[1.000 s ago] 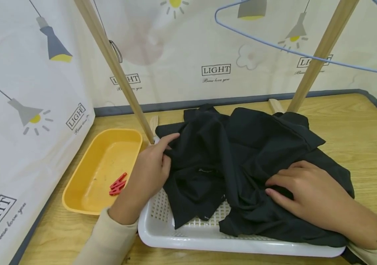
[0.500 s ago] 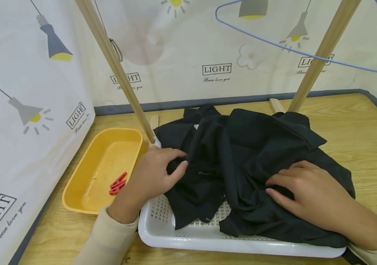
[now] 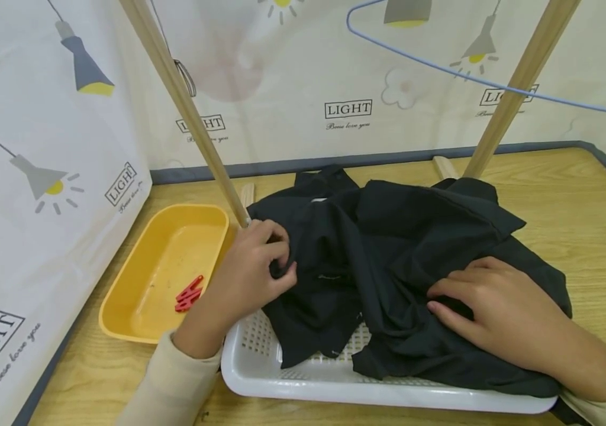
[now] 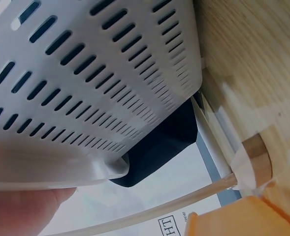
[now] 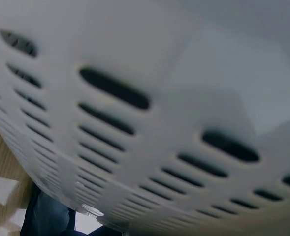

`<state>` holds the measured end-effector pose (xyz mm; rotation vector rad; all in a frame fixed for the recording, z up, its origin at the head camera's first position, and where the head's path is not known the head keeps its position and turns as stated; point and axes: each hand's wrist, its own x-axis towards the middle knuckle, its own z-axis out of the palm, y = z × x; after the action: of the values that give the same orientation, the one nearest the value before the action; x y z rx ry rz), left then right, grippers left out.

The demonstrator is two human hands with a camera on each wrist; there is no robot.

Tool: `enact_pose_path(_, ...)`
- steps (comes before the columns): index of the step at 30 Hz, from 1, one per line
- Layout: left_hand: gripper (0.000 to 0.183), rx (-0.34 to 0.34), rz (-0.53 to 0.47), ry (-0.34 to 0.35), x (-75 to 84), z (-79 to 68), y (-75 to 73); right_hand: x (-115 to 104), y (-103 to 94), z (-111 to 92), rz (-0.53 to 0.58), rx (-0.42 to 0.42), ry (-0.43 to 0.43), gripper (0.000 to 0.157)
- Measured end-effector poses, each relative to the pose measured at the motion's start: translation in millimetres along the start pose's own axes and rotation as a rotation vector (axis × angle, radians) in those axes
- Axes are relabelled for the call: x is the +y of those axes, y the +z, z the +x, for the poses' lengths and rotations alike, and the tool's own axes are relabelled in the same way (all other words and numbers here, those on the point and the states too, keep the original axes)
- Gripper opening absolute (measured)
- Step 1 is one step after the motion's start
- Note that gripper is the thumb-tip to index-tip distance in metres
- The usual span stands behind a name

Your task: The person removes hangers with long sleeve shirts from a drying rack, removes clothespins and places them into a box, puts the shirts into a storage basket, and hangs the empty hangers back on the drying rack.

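Observation:
A rumpled black garment [image 3: 399, 236] with a small white tag [image 3: 319, 200] lies heaped in and over a white plastic basket [image 3: 388, 395]. At its left edge, by the basket's rim, my left hand [image 3: 247, 269] has its fingers curled into the cloth, with dark fabric between thumb and index finger. In the left wrist view a fingertip [image 4: 26, 211] shows at the basket rim. My right hand [image 3: 505, 307] rests on the right part of the garment, fingers relaxed and slightly bent. The slotted basket wall [image 5: 149, 128] fills most of the right wrist view.
A yellow tray [image 3: 164, 236] with red clothespins [image 3: 190, 294] stands left of the basket. Two wooden posts [image 3: 196, 127] [image 3: 521, 89] rise behind it. A blue wire hanger [image 3: 441, 72] hangs above, at the upper right. The wooden tabletop [image 3: 596, 207] meets a printed backdrop.
My left hand has come away from the upper-left edge, spread over the cloth, then curled its fingers into it. The garment's folds have shifted left and its tag now shows. The right hand stays put.

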<state>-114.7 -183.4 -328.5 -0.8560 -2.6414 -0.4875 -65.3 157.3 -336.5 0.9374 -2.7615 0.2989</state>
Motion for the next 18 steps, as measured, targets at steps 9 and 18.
enact_pose_path(9,0.020,-0.031,-0.072,-0.109,-0.2,2.8,-2.4,-0.3,-1.1,0.5,-0.002,-0.002,0.007,0.011)
enact_pose_path(18,0.042,-0.120,-0.062,-0.245,0.9,1.3,-2.5,-1.8,-1.4,1.0,0.005,-0.020,0.007,0.010)
